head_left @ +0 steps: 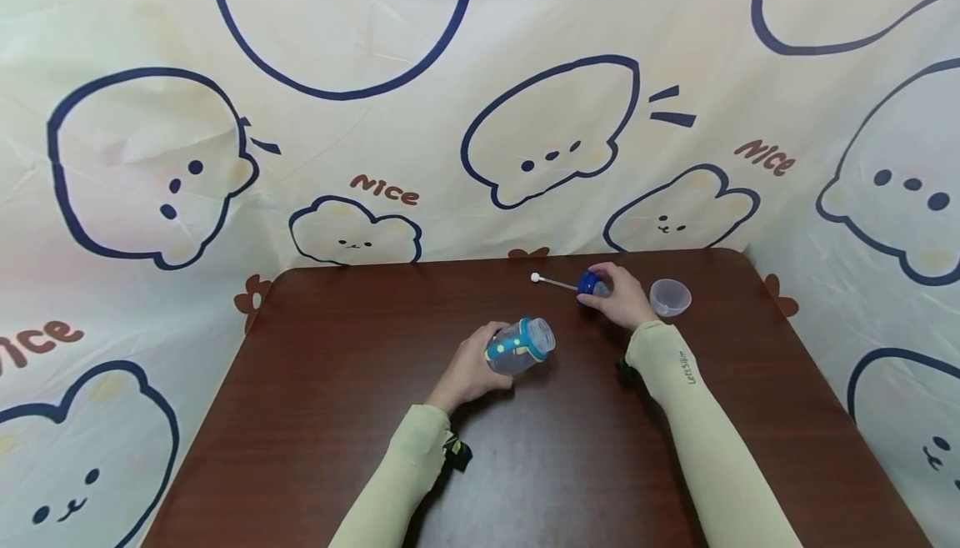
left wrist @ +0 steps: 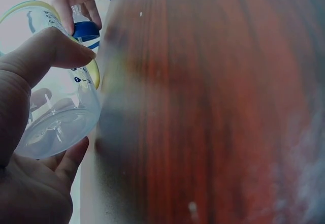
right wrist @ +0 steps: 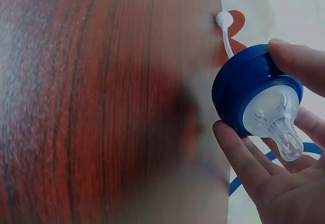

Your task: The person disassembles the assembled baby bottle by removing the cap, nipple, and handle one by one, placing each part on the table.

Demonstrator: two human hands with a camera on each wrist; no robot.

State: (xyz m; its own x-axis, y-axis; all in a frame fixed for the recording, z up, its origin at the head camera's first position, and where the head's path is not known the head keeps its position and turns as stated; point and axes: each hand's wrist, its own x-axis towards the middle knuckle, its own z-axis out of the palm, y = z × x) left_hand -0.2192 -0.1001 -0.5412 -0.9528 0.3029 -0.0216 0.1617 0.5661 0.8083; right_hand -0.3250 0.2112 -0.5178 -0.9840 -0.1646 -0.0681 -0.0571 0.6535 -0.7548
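My left hand point(head_left: 471, 371) grips a clear baby bottle point(head_left: 516, 351) with a blue and yellow band. The bottle is tilted over the table, its uncovered mouth facing right. In the left wrist view the thumb lies across the bottle's side above its base point(left wrist: 58, 132). My right hand point(head_left: 624, 301) pinches a blue bottle collar point(right wrist: 241, 84) by its rim, apart from the bottle. A clear nipple point(right wrist: 277, 115) sticks out of the collar toward the palm. From the collar's other side runs a thin straw point(head_left: 557, 283) with a white ball point(head_left: 535, 278) at its end.
A clear dome-shaped cap point(head_left: 670, 298) lies on the dark brown table point(head_left: 360, 381), just right of my right hand. Cream cloth point(head_left: 420, 139) printed with cartoon outlines hangs behind the table and along both sides.
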